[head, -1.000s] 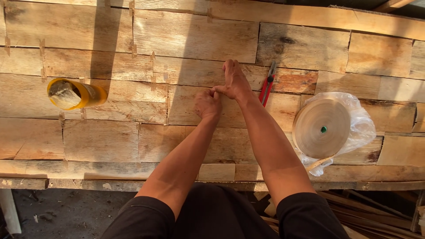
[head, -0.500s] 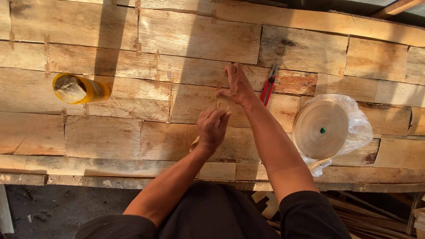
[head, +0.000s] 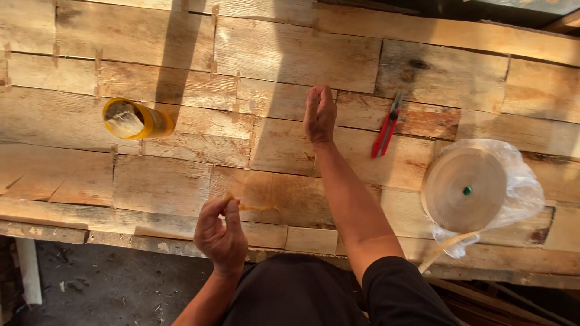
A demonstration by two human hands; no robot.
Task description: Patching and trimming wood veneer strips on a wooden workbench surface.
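The left hand, at seven o'clock, pinches a thin yellowish strip of tape over the patched wooden bench. The right hand, fingers straight and together, presses flat on the bench at centre, holding nothing.

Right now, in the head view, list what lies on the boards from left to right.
Yellow container → left hand with a strip → right hand → red cutter → tape roll in its plastic bag.

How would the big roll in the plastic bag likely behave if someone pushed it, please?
The roll lies flat on the table, so it would probably slide rather than roll. Its loose bag may crumple or slip. The tightly wound disc looks fairly heavy.
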